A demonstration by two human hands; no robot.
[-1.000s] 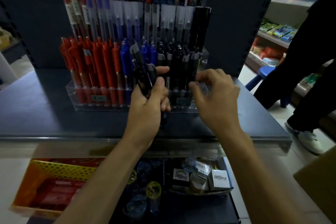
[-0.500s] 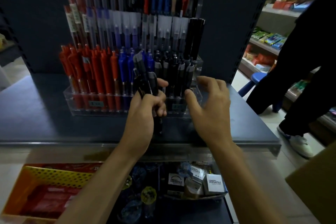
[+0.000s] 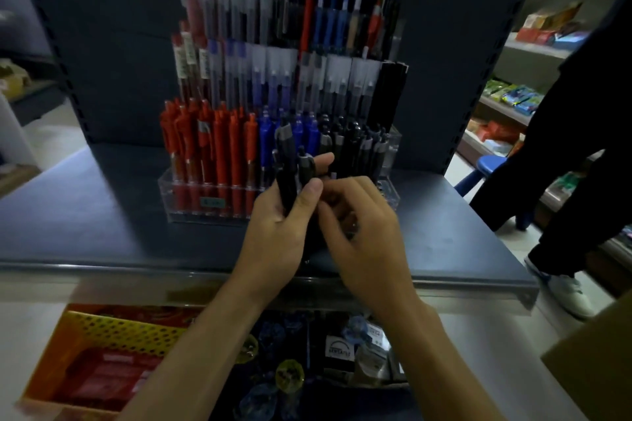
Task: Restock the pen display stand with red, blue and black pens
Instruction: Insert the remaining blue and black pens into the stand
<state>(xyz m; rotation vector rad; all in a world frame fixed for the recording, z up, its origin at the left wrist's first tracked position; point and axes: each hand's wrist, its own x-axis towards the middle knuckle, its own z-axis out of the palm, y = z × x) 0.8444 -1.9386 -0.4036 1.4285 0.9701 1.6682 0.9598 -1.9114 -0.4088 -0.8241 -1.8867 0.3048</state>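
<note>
Before the stand, black pens clasped in left fingers, right fingers hold unclear.

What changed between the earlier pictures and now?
The right hand left the black-pen side of the display stand and moved left to the bundle of black pens, fingers curling at it; grip unclear. The left hand still grips that bundle; the stand stayed.
</note>
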